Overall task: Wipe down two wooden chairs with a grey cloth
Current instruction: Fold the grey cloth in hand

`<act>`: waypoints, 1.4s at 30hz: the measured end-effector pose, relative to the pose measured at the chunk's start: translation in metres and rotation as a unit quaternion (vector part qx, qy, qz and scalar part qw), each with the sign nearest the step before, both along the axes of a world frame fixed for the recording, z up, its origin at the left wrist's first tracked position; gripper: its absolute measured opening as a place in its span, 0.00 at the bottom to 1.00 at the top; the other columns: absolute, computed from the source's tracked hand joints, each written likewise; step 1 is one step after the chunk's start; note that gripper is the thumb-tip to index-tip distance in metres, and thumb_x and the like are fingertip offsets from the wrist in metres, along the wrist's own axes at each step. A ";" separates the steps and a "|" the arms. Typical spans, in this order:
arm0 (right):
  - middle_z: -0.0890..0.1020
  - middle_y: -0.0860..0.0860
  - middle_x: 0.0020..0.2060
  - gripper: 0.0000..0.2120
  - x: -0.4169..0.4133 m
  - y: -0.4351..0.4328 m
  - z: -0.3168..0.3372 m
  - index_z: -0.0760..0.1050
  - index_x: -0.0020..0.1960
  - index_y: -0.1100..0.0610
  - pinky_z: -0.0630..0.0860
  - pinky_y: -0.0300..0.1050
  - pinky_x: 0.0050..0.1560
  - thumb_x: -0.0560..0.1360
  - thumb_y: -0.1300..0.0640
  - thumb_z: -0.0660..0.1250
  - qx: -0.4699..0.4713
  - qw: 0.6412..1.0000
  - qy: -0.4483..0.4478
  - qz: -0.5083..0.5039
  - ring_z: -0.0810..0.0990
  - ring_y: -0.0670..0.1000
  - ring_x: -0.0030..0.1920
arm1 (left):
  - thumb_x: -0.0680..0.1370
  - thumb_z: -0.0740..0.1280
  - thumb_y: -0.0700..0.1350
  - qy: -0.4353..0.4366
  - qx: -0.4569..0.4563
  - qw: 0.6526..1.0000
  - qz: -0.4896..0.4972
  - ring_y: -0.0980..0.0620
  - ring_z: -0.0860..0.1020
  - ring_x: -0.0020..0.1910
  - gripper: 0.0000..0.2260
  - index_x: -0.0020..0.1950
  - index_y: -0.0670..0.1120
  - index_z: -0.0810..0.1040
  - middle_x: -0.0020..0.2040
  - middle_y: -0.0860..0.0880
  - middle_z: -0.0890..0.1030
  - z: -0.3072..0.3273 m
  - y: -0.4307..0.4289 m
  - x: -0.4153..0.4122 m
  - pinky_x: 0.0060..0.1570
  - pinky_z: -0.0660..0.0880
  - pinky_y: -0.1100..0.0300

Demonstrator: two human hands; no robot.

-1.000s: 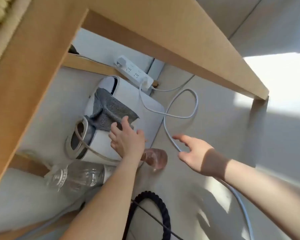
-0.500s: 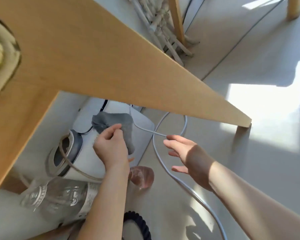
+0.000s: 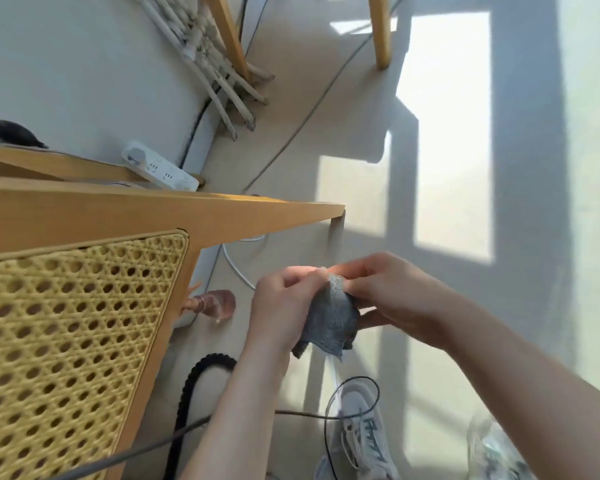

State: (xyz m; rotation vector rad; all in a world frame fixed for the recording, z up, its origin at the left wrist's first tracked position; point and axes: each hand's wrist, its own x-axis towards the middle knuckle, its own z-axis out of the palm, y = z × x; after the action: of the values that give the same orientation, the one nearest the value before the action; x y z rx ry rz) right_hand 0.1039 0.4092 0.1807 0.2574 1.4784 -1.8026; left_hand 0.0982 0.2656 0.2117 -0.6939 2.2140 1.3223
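Note:
A grey cloth [image 3: 331, 322] hangs bunched between both hands, in the air above the floor. My left hand [image 3: 281, 306] grips its left side. My right hand [image 3: 388, 292] pinches its upper edge from the right. To the left stands a wooden chair [image 3: 194, 214] with a woven cane seat [image 3: 66, 323]; its frame runs across the view just left of my hands. Legs of a second wooden chair [image 3: 381, 36] show at the top.
A white power strip [image 3: 160, 166] lies behind the chair by the wall. White twigs [image 3: 219, 74] lean at the top. A pink bottle [image 3: 213, 303], a black ribbed hose [image 3: 191, 386], thin black cables [image 3: 329, 407] and my grey shoe [image 3: 364, 434] are on the floor.
My left hand lifted the grey cloth off the white appliance under the chair and brought it up to the right. My right hand closed onto it. The view rose above the chair seat.

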 end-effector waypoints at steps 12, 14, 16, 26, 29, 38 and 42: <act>0.82 0.66 0.37 0.05 0.014 0.049 0.250 0.82 0.46 0.66 0.74 0.40 0.27 0.74 0.68 0.67 0.067 0.984 0.085 -0.139 0.77 0.55 0.29 | 0.69 0.70 0.59 0.242 -0.187 0.923 -0.233 0.56 0.63 0.53 0.14 0.53 0.60 0.80 0.51 0.58 0.67 0.225 0.044 0.036 0.49 0.61 0.72; 0.84 0.64 0.39 0.04 0.014 0.048 0.285 0.83 0.45 0.62 0.78 0.43 0.33 0.73 0.66 0.70 0.100 0.979 0.119 -0.129 0.80 0.55 0.32 | 0.70 0.65 0.58 0.278 -0.201 0.912 -0.223 0.54 0.65 0.49 0.09 0.44 0.56 0.81 0.47 0.56 0.69 0.250 0.044 0.043 0.45 0.61 0.66; 0.85 0.61 0.38 0.03 0.014 0.045 0.316 0.84 0.44 0.59 0.79 0.45 0.37 0.72 0.63 0.71 0.144 0.971 0.156 -0.106 0.82 0.53 0.35 | 0.71 0.59 0.57 0.277 -0.179 0.921 -0.205 0.56 0.68 0.44 0.12 0.38 0.52 0.78 0.42 0.56 0.73 0.278 0.043 0.048 0.42 0.62 0.63; 0.79 0.57 0.38 0.04 -0.012 0.016 0.468 0.82 0.43 0.58 0.74 0.48 0.44 0.75 0.59 0.70 0.063 0.986 0.154 -0.023 0.77 0.55 0.41 | 0.78 0.58 0.40 0.152 0.249 0.956 0.017 0.50 0.77 0.37 0.13 0.47 0.33 0.78 0.38 0.40 0.80 0.423 -0.003 0.048 0.34 0.77 0.57; 0.75 0.52 0.35 0.19 -0.019 -0.021 0.506 0.74 0.37 0.58 0.72 0.39 0.38 0.71 0.42 0.70 0.076 0.966 0.212 0.130 0.75 0.49 0.37 | 0.74 0.60 0.37 0.167 0.284 0.944 0.014 0.56 0.76 0.32 0.10 0.45 0.39 0.81 0.34 0.50 0.80 0.464 -0.029 0.055 0.32 0.72 0.67; 0.79 0.66 0.39 0.34 -0.027 -0.138 0.589 0.77 0.43 0.66 0.76 0.55 0.48 0.69 0.32 0.62 0.039 0.809 0.311 0.497 0.78 0.57 0.40 | 0.72 0.63 0.46 0.213 0.224 0.930 0.196 0.48 0.73 0.35 0.13 0.35 0.37 0.75 0.34 0.39 0.76 0.549 -0.121 0.109 0.36 0.70 0.52; 0.80 0.59 0.36 0.32 -0.022 -0.180 0.596 0.79 0.39 0.65 0.76 0.51 0.47 0.67 0.33 0.68 -0.036 0.756 0.244 0.606 0.77 0.54 0.39 | 0.71 0.64 0.47 0.177 0.247 0.918 0.254 0.48 0.71 0.36 0.08 0.35 0.44 0.73 0.36 0.43 0.71 0.570 -0.144 0.149 0.36 0.67 0.56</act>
State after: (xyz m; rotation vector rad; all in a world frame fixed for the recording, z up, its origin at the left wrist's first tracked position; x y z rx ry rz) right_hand 0.0814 0.2289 0.7770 -1.0790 1.3308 -0.8092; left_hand 0.2475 0.1213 0.7813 -0.9169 1.8651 2.3240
